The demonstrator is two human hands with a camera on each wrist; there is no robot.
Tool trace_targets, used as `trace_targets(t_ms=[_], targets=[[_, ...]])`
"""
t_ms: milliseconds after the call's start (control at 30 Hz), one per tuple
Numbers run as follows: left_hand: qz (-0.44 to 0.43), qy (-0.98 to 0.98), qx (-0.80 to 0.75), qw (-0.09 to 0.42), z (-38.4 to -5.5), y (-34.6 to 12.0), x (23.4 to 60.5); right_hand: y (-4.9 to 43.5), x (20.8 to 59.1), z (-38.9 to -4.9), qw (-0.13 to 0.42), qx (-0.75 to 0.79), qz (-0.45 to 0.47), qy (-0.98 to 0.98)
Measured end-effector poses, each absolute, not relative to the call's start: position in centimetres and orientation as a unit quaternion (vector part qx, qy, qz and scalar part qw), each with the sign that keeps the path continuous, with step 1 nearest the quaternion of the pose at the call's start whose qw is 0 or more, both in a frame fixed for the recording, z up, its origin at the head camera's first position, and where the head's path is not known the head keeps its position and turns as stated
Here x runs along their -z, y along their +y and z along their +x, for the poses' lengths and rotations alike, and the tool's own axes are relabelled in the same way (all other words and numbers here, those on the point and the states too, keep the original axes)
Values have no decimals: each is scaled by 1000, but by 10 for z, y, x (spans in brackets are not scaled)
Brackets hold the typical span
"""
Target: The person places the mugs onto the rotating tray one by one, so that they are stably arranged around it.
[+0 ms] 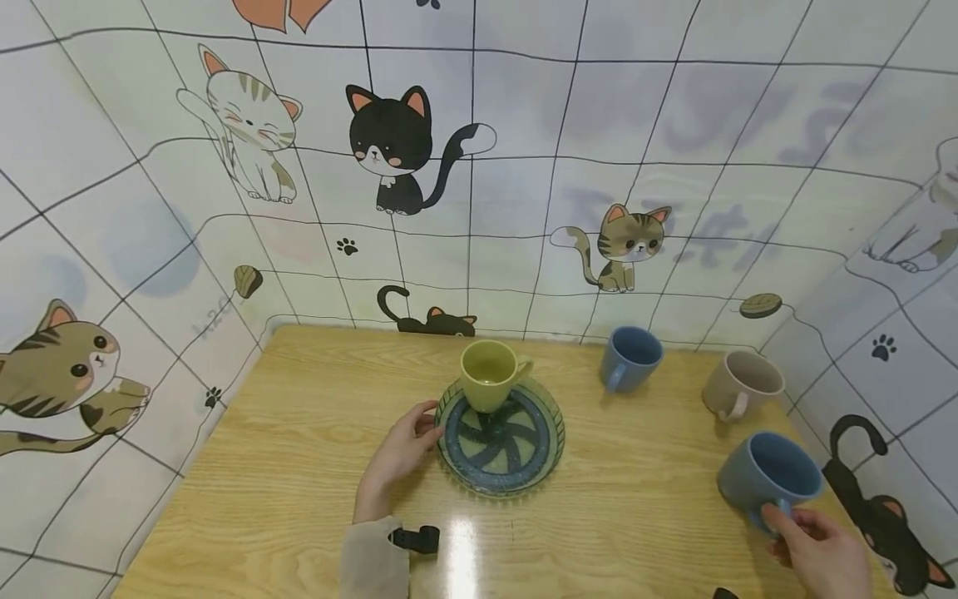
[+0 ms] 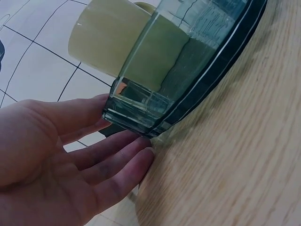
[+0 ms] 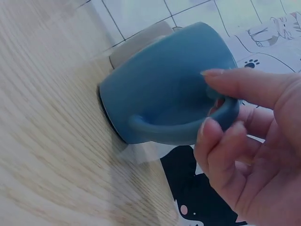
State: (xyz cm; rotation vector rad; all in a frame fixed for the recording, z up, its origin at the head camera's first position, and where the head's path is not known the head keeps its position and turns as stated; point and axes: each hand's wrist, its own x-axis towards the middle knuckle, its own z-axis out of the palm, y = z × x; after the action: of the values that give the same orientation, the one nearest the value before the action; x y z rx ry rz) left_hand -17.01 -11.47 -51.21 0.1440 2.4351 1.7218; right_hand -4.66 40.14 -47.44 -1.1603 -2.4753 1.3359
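A round, clear greenish glass plate point(image 1: 557, 433) with a blue swirl pattern lies on the wooden table, and a yellow-green mug point(image 1: 486, 374) stands on its far part. My left hand point(image 1: 404, 445) holds the plate's left edge, thumb at the rim and fingertips low against the side point(image 2: 136, 108). At the table's right, my right hand point(image 1: 819, 545) pinches the handle of a large blue mug point(image 1: 759, 478) between thumb and fingers. The right wrist view shows this blue mug point(image 3: 164, 84) with its base at or close to the tabletop; I cannot tell whether they touch.
Behind the held mug stands a beige mug point(image 1: 737, 383), its handle toward me. A smaller blue mug point(image 1: 629, 362) stands near the back edge of the wooden table point(image 1: 299, 449). A cat-patterned sheet point(image 1: 509, 191) hangs close around the back and sides.
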Motion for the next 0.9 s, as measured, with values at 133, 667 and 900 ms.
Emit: trace_targets(t_ms=[133, 667, 900], targets=[[50, 816, -571, 78, -171, -114, 513, 399, 474, -46, 68, -443, -390, -804], [59, 818, -564, 98, -171, -116, 512, 363, 442, -54, 163, -480, -324, -799], [97, 785, -603, 100, -170, -116, 508, 334, 417, -63, 188, -460, -296, -816]])
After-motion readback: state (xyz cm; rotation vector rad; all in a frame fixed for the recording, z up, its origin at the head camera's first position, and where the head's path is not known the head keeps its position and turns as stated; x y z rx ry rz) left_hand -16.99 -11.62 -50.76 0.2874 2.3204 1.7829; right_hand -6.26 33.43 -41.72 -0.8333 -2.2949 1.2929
